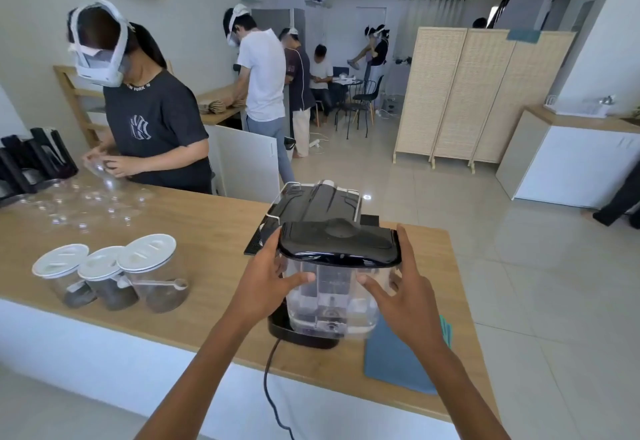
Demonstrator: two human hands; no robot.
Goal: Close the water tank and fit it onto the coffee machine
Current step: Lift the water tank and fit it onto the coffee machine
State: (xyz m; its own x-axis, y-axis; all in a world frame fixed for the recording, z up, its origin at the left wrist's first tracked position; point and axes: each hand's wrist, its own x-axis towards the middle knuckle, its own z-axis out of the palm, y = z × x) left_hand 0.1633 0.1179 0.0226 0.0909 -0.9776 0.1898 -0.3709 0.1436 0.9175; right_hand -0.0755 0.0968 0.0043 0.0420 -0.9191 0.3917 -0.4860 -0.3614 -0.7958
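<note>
A clear plastic water tank (332, 297) with a black lid (339, 242) shut on top stands upright at the back of the black coffee machine (318, 200), over the machine's black base (298, 330). My left hand (270, 280) grips the tank's left side, thumb across its front. My right hand (401, 287) holds its right side, fingers spread up along the lid's edge. The machine faces away from me on the wooden counter (207, 232).
Three lidded glass jars (114, 273) stand at the left. A blue cloth (398, 356) lies right of the machine. A black cable (270, 387) hangs over the near edge. Clear cups (90, 200) and a person working sit at the far left.
</note>
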